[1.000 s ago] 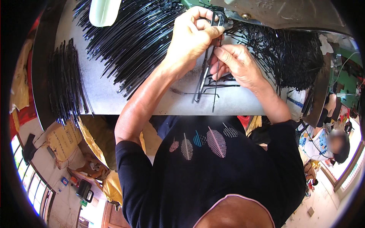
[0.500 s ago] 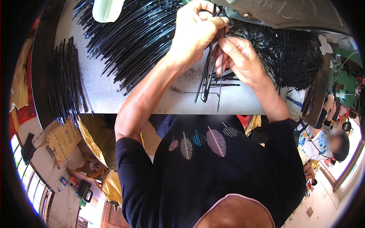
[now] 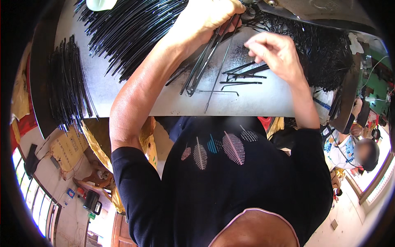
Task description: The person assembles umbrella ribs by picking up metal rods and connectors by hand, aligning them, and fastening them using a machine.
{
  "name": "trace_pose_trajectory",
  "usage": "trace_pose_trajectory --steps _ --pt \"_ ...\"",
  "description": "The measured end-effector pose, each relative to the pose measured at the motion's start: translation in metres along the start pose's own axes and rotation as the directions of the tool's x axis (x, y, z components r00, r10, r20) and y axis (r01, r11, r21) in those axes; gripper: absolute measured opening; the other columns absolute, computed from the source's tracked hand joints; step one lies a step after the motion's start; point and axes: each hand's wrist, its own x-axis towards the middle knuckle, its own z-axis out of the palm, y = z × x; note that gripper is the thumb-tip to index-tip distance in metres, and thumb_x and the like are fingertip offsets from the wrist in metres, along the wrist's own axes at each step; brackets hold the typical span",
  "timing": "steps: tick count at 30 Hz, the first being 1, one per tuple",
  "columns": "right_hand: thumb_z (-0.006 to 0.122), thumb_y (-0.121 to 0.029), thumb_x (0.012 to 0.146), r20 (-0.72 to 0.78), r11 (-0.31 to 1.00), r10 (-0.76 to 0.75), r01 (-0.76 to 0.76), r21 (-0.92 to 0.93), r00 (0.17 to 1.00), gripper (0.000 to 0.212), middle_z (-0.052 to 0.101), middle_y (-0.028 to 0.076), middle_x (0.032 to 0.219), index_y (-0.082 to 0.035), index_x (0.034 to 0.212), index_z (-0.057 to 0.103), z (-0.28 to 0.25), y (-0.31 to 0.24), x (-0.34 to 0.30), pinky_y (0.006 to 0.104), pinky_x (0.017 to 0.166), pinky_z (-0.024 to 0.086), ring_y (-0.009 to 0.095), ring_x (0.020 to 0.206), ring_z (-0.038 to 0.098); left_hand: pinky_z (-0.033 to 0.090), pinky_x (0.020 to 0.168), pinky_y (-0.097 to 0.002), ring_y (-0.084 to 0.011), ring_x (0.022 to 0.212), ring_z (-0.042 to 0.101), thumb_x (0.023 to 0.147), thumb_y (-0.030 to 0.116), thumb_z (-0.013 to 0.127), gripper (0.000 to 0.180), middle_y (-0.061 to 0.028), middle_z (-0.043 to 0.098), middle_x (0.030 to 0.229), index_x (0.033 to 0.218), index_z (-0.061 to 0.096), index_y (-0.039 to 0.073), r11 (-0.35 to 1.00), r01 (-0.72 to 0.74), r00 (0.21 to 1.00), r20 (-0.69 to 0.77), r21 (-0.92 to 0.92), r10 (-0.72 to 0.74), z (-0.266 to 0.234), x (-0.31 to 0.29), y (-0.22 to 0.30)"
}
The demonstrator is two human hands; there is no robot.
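Observation:
My left hand [image 3: 216,18] is at the top of the worktable, closed round several thin black rods [image 3: 201,66]. They slant down toward me; some lower ends look bent, and one rod [image 3: 218,78] stands apart from the bunch. My right hand [image 3: 279,55] is off to the right, thumb and forefinger pinched together, with nothing visible between them. Below it, several short black pieces [image 3: 247,77], some with bent ends, lie on the pale metal tabletop [image 3: 263,103]. A tangled heap of thin black rods [image 3: 317,53] lies to the right of that hand.
A wide pile of black rods [image 3: 131,37] covers the back left, with a separate bundle [image 3: 70,82] at the left edge. A pale rounded container [image 3: 101,4] rests on the pile. A metal housing [image 3: 329,10] overhangs the back right. Another person [image 3: 364,156] is at far right.
My right hand has moved off the rods to the right. My left hand keeps the rods, and their lower ends have swung left. Short black pieces on the tabletop now show more fully.

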Motion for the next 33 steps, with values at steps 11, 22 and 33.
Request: trace_pose_trajectory --steps 11,22,33 --pt "0.062 -0.007 0.075 0.179 0.607 -0.39 0.398 -0.688 0.903 0.008 0.052 0.009 0.078 -0.003 0.075 0.055 0.017 0.004 -0.015 0.0331 0.055 0.048 0.023 0.061 0.058 0.038 0.049 -0.0201 -0.0063 0.052 0.051 0.085 0.018 0.057 0.02 -0.0012 0.059 0.065 0.098 0.059 0.003 0.793 -0.214 0.954 -0.051 0.571 0.295 -0.014 -0.03 0.005" --pt "0.063 -0.007 0.076 -0.034 0.688 -0.403 0.278 -0.671 0.915 0.018 0.06 0.008 0.095 -0.005 0.094 0.059 0.026 0.006 -0.006 0.0311 0.058 0.051 0.024 0.069 0.063 0.049 0.07 -0.0298 -0.0172 0.072 0.062 0.078 0.021 0.07 0.026 -0.0091 0.066 0.081 0.099 0.064 0.007 -0.185 0.413 0.67 -0.16 0.892 0.725 -0.154 -0.128 0.031" --pt "0.064 -0.006 0.074 -0.059 0.685 -0.5 0.353 -0.638 0.864 0.011 0.061 0.006 0.084 -0.005 0.085 0.061 0.032 0.009 0.0 0.0292 0.054 0.049 0.022 0.064 0.062 0.039 0.07 -0.038 -0.0251 0.079 0.05 0.074 0.009 0.066 0.011 -0.0047 0.052 0.079 0.081 0.058 0.008 -0.195 -0.111 0.757 0.21 0.975 0.619 -0.056 -0.055 -0.038"
